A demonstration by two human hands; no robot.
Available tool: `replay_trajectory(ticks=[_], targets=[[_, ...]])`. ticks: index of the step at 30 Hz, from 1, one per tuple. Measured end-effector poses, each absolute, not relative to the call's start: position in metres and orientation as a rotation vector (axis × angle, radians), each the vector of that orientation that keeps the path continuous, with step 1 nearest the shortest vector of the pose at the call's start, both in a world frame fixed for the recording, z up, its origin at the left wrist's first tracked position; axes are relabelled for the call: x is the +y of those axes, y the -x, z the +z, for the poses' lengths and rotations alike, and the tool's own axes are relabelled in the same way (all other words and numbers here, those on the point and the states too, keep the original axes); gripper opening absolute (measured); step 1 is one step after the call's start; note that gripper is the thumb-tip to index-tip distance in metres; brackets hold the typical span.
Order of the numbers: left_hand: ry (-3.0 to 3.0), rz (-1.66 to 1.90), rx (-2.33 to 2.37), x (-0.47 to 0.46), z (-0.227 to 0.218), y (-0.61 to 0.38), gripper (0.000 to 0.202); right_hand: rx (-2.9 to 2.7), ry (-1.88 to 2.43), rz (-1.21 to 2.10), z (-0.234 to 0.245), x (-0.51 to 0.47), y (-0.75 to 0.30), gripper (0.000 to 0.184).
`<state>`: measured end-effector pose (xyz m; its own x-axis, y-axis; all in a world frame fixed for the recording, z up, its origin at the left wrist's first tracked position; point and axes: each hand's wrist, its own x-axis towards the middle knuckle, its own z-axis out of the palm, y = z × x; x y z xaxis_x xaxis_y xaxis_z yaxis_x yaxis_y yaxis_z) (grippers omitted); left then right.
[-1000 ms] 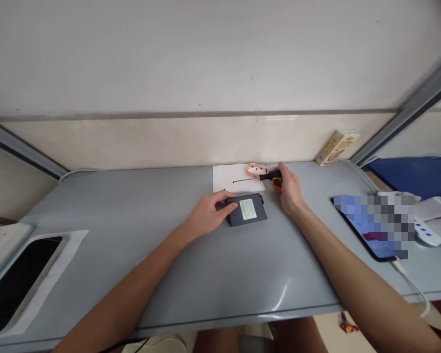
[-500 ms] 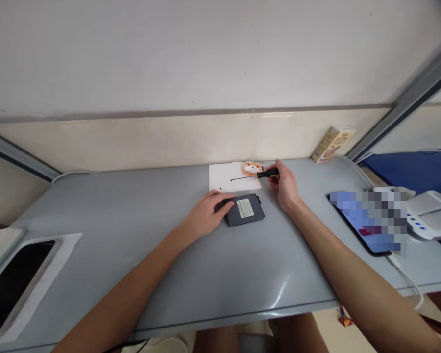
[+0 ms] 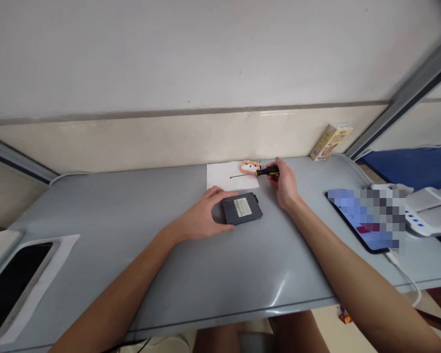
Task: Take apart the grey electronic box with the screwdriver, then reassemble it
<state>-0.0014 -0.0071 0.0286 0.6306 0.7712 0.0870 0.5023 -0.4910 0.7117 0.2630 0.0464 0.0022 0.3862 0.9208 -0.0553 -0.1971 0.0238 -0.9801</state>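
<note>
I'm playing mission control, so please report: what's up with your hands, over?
Left hand spans black labelled case, grip unclear. Right hand holds screwdriver, shaft over white paper. Orange animal-faced object beside screwdriver, not on case.

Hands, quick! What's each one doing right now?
Left hand: curved around the left end of the dark box; whether it's gripping can't be told.
Right hand: closed, holding the screwdriver.

A flat, dark-grey, rectangular box [image 3: 242, 208] lies pale label up; toward its one o'clock, a black-and-yellow-handled screwdriver [image 3: 266, 171] points its thin shaft toward nine.
</note>
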Motion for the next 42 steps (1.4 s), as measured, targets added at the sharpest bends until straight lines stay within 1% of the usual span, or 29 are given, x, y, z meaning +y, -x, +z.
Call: replay_trajectory(ticks=[2, 6, 8, 10, 15, 18, 22, 29, 31, 35, 42], targets=[[-2.189, 0.546, 1.002, -0.007, 0.028, 0.003, 0.071, -0.744, 1.221, 1.032, 0.001, 0.048, -0.264, 0.045], [-2.184, 0.597, 1.006, -0.003, 0.026, 0.009, 0.04, -0.659, 1.123, 1.107, 0.002, 0.049, -0.267, 0.039], [-2.18, 0.605, 1.019, -0.001, 0.025, 0.01, 0.031, -0.626, 1.063, 1.136, 0.005, 0.048, -0.267, 0.035], [-2.177, 0.613, 1.056, 0.0, 0.024, 0.008, 0.031, -0.616, 1.024, 1.159, 0.008, 0.046, -0.266, 0.035], [-2.188, 0.619, 1.145, 0.0, 0.023, 0.003, 0.047, -0.712, 1.018, 1.228, 0.012, 0.041, -0.258, 0.038], [-2.16, 0.641, 1.172, 0.0, 0.02, 0.003, 0.05, -0.754, 1.052, 1.248, 0.009, 0.039, -0.253, 0.041], [-2.153, 0.79, 1.154, -0.001, 0.017, 0.005, 0.047, -0.794, 1.094, 1.25, 0.007, 0.038, -0.249, 0.043], [-2.425, 0.996, 1.02, -0.005, 0.02, 0.007, 0.026, -0.83, 1.134, 1.215, 0.002, 0.038, -0.248, 0.044], [-2.474, 1.028, 0.964, -0.006, 0.02, 0.007, 0.023, -0.84, 1.118, 1.208, 0.0, 0.039, -0.248, 0.044], [-2.525, 1.068, 0.909, -0.005, 0.017, 0.007, 0.026, -0.821, 1.1, 1.218, -0.002, 0.041, -0.249, 0.042], [-2.525, 1.069, 0.973, -0.007, 0.018, 0.006, 0.035, -0.804, 1.104, 1.227, 0.0, 0.04, -0.249, 0.041]])
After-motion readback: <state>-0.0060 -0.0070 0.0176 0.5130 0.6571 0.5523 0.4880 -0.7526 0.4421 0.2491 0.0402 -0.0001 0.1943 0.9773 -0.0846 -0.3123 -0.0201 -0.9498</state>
